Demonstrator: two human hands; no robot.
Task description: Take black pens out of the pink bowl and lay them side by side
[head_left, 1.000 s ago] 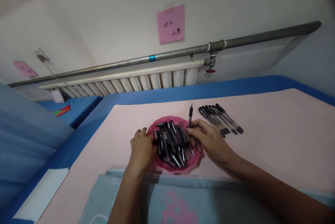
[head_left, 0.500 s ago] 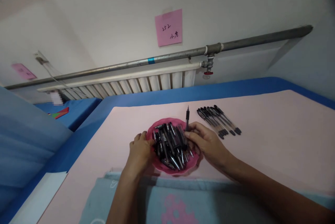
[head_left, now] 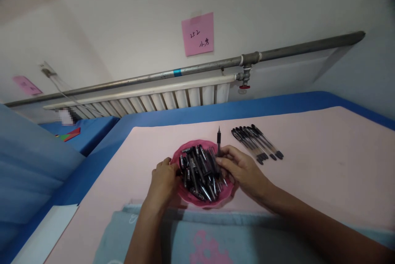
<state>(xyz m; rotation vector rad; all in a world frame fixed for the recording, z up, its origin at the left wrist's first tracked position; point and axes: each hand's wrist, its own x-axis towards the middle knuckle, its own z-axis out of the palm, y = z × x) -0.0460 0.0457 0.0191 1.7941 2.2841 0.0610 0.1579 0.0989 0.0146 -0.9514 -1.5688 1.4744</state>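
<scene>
While the right hand pinches a pen tip-up at the right side of the pink bowl, a steady, light grip should work best. The left hand is by the bowl's left edge, but I can't tell if it holds anything; some fingertips are hidden, like the pen's bottom.

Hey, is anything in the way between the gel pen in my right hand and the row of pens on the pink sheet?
Nothing visible stands between the gel pen and the row of pens except your right hand itself, gripping the pen's lower part; the rest of the gap shows pink sheet.
</scene>
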